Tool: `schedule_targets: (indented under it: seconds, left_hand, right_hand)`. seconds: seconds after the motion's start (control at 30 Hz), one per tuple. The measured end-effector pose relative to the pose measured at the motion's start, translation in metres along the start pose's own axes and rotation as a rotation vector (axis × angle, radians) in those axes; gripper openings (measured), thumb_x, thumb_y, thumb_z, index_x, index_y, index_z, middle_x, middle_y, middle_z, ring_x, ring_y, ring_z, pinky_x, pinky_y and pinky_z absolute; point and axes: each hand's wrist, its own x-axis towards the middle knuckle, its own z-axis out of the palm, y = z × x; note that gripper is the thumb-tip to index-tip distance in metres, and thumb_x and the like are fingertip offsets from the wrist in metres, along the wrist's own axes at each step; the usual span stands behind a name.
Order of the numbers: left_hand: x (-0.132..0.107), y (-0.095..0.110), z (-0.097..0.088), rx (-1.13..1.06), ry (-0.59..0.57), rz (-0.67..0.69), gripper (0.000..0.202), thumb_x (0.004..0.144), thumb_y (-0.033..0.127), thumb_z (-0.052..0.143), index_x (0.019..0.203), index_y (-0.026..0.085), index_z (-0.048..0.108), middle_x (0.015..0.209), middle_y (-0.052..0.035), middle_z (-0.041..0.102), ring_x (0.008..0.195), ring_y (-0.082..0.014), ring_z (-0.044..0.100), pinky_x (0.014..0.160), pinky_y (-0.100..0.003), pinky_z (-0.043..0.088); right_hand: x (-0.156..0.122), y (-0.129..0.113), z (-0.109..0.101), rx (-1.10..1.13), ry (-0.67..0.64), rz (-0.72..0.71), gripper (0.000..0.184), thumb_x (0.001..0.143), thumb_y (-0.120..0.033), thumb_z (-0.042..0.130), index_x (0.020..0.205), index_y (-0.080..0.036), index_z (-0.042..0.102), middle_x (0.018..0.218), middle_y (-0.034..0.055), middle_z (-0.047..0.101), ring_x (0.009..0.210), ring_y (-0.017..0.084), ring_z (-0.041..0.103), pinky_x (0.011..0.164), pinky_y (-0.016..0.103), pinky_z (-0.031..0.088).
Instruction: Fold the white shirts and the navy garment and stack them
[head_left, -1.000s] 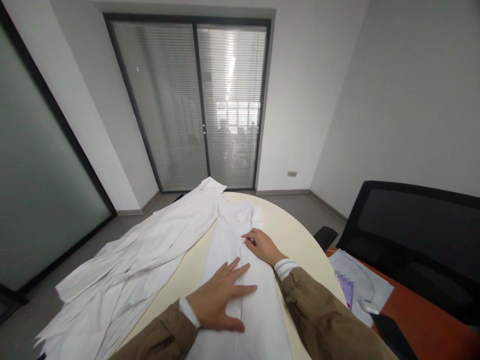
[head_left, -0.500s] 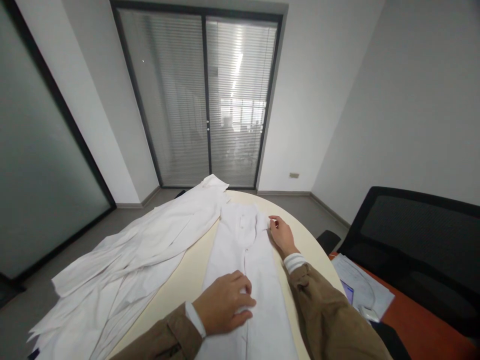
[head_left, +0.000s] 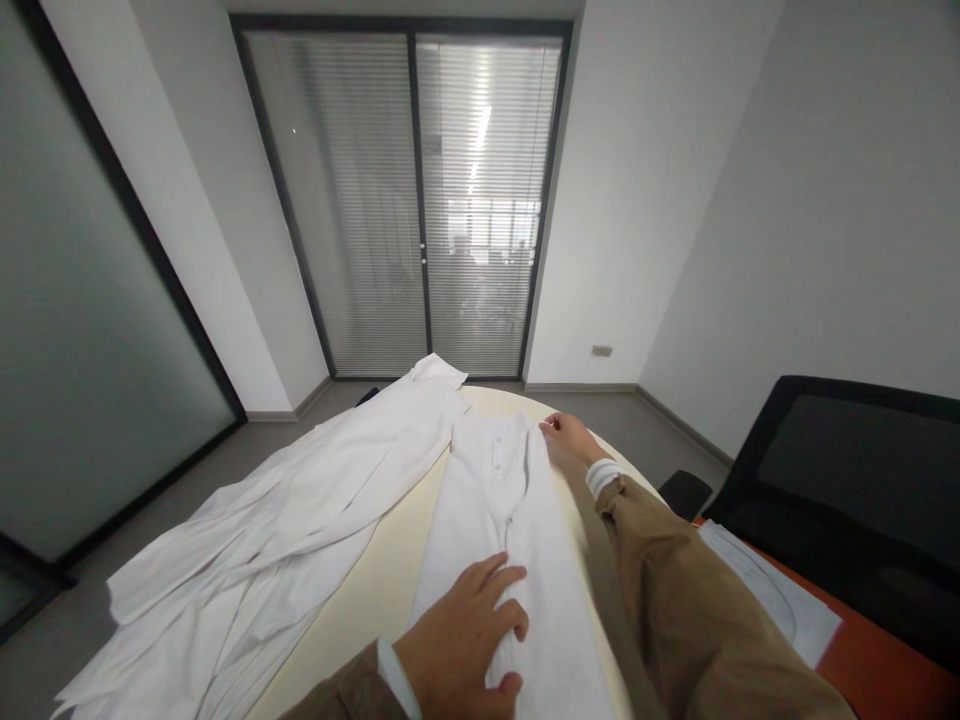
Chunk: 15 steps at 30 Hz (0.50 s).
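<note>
A long white garment [head_left: 555,590], with small buttons near its far end, lies narrow and flat on the round cream table [head_left: 390,540]. My left hand [head_left: 472,635] rests on the garment's near part, fingers apart and slightly bent, palm down. At the far right corner, my right hand [head_left: 571,437] has its fingers curled and pinched on the garment's edge; the fingertips partly hide the grip. To the left, a second white garment [head_left: 285,510], looking like a long coat with a sleeve, spreads loosely and hangs past the table's left side.
A black mesh chair [head_left: 862,480] stands at the right beside an orange-red surface [head_left: 885,650] bearing papers in clear plastic [head_left: 772,590]. Beyond the table are a glass door with blinds [head_left: 480,300] and a white wall [head_left: 637,200].
My right hand has pulled the far corner outward and flattened it. My left hand has shifted slightly nearer and to the right, its fingers more spread. The view has shifted a little.
</note>
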Motion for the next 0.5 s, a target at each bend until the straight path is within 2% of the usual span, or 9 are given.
schedule_targets:
  seconds: [0.1,0.3,0.4,0.5]
  left_hand:
    - [0.0,0.002,-0.002,-0.003,-0.025,-0.004,0.042,0.078,0.038,0.063,0.113,0.019,0.052,0.156,-0.0141,0.027,0.149,-0.0304,0.01,0.12,-0.047,0.019]
    - [0.001,0.003,-0.004,0.052,-0.046,-0.045,0.039,0.081,0.041,0.059,0.11,0.015,0.054,0.158,-0.0189,0.024,0.149,-0.0329,-0.002,0.121,-0.05,0.012]
    - [-0.001,0.004,0.003,0.093,-0.018,-0.11,0.046,0.078,0.044,0.061,0.114,0.016,0.053,0.16,-0.0172,0.018,0.148,-0.0371,-0.004,0.118,-0.06,0.005]
    - [-0.002,0.007,0.015,0.085,0.023,-0.143,0.055,0.077,0.044,0.064,0.124,0.019,0.05,0.162,-0.0147,0.014,0.148,-0.0396,-0.001,0.116,-0.066,0.004]
  right_hand:
    - [0.002,-0.011,0.005,-0.123,0.022,0.029,0.025,0.088,-0.035,0.055,0.1,-0.016,0.067,0.095,0.0124,0.07,0.089,0.023,0.062,0.079,0.031,0.042]
    - [-0.016,-0.024,0.029,-0.229,-0.049,-0.013,0.041,0.094,-0.032,0.043,0.134,-0.023,0.05,0.125,0.013,0.061,0.11,0.025,0.059,0.092,0.037,0.042]
    - [-0.029,-0.023,0.037,-0.265,-0.132,-0.018,0.053,0.092,-0.039,0.048,0.143,-0.026,0.042,0.147,0.0138,0.044,0.131,0.032,0.044,0.104,0.048,0.035]
    - [-0.042,-0.021,0.044,-0.262,-0.205,0.046,0.069,0.094,-0.05,0.041,0.154,-0.021,0.022,0.16,0.0168,0.02,0.145,0.036,0.022,0.112,0.059,0.019]
